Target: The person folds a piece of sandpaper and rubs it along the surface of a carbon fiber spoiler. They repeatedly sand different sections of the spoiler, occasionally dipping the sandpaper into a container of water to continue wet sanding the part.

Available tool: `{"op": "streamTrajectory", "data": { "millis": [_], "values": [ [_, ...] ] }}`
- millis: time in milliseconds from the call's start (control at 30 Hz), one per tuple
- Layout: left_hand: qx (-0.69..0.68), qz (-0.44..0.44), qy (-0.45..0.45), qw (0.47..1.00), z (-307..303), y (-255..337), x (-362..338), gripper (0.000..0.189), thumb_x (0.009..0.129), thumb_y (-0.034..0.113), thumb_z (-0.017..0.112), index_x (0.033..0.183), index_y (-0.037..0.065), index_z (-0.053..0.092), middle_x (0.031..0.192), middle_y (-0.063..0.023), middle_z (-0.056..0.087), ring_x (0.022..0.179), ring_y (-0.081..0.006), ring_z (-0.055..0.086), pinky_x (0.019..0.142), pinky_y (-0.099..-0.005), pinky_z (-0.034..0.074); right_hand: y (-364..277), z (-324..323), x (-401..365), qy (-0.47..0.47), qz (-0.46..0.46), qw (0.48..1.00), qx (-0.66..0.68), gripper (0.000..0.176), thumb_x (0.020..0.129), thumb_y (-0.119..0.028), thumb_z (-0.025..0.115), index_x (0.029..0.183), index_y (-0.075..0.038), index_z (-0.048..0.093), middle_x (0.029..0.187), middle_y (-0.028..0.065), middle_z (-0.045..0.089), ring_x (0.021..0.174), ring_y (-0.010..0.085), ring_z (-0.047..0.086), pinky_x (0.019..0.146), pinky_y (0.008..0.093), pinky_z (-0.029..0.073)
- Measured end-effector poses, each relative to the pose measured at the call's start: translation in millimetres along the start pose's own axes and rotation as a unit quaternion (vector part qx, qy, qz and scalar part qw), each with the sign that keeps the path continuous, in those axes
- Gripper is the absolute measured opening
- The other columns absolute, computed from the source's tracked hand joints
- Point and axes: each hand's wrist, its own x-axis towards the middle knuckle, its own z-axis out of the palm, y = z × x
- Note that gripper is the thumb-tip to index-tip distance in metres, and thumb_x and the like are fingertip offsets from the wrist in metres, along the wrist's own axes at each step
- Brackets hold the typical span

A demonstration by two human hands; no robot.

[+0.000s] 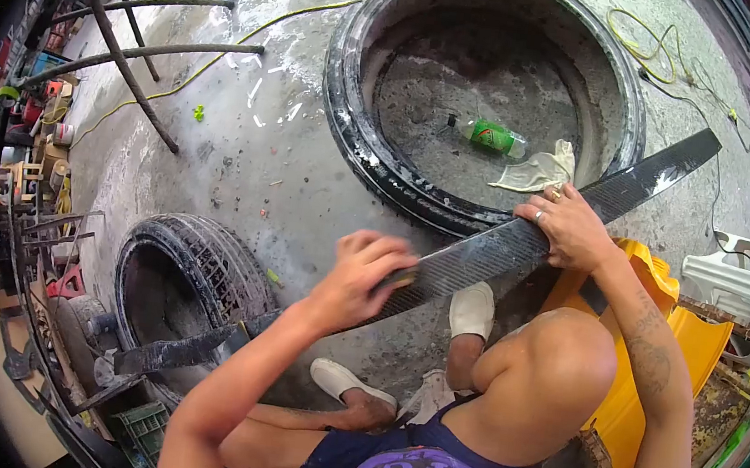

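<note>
A long, dark carbon-fibre strip (486, 262) with a woven pattern runs slantwise across my lap and over the edge of a large tyre (344, 107). My right hand (568, 225) grips the strip around its upper edge, thumb below; two rings show on its fingers. Against the strip's left part, my left hand (357, 278) is closed on a small dark pad with a tan edge (397, 280). Motion blurs that hand a little, and most of the pad is hidden under the fingers. The strip's lower left end passes behind my left forearm.
Inside the large tyre lie a green-labelled plastic bottle (495, 139) and a whitish glove or cloth (537, 167). A second tyre (197, 275) stands at lower left. Metal stand legs (129, 53), a yellow hose (166, 93), a white plastic stool (737, 272) and yellow panels (687, 349) surround me.
</note>
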Motion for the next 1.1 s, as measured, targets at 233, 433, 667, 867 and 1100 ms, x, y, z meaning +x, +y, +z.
{"op": "streamTrajectory", "data": {
  "millis": [233, 433, 667, 867, 1100],
  "values": [
    [-0.014, 0.0, 0.012, 1.0, 18, 23, 51, 0.029, 0.079, 0.006, 0.074, 0.107, 0.01, 0.066, 0.112, -0.0042, 0.061, 0.103, -0.027, 0.052, 0.09, -0.0396, 0.037, -5, -5, 2, 0.006, -0.001, 1.0, 0.0, 0.073, 0.053, -0.008, 0.078, 0.122, -0.013, 0.058, 0.112, 0.0038, 0.061, 0.114, 0.0259, 0.056, 0.099, 0.0393, 0.04],
    [0.023, -0.034, 0.019, 0.999, -5, 6, -12, 0.032, 0.078, 0.006, 0.075, 0.109, 0.01, 0.067, 0.111, -0.0053, 0.062, 0.103, -0.028, 0.052, 0.093, -0.0396, 0.038, -5, -4, 0, 0.015, 0.0, 1.0, 0.005, 0.072, 0.052, -0.008, 0.079, 0.121, -0.014, 0.059, 0.112, 0.0033, 0.062, 0.113, 0.0253, 0.057, 0.098, 0.0395, 0.04],
    [-0.018, -0.012, 0.049, 0.999, 23, 22, 39, 0.032, 0.076, 0.005, 0.076, 0.106, 0.01, 0.066, 0.11, -0.0046, 0.061, 0.102, -0.0284, 0.051, 0.091, -0.0403, 0.038, -7, -5, 1, 0.005, 0.009, 1.0, 0.004, 0.071, 0.053, -0.008, 0.077, 0.122, -0.015, 0.058, 0.106, 0.0033, 0.06, 0.112, 0.0259, 0.056, 0.101, 0.0416, 0.039],
    [0.054, -0.03, -0.001, 0.998, -4, 8, -15, 0.026, 0.079, 0.007, 0.075, 0.103, 0.008, 0.065, 0.109, -0.0065, 0.059, 0.101, -0.0286, 0.05, 0.09, -0.0404, 0.038, -2, -1, 0, 0.007, -0.004, 1.0, -0.014, 0.078, 0.052, -0.009, 0.081, 0.125, -0.015, 0.056, 0.112, 0.0014, 0.062, 0.114, 0.0231, 0.056, 0.099, 0.0373, 0.039],
    [-0.1, -0.101, 0.143, 0.979, 5, -19, 45, 0.031, 0.084, 0.007, 0.074, 0.111, 0.002, 0.058, 0.109, -0.0122, 0.056, 0.102, -0.0283, 0.058, 0.09, -0.0372, 0.046, -7, -5, 1, 0.016, -0.005, 1.0, -0.016, 0.079, 0.051, -0.008, 0.08, 0.125, -0.015, 0.056, 0.113, 0.0013, 0.062, 0.112, 0.0228, 0.056, 0.098, 0.0372, 0.039]
  ]
}}
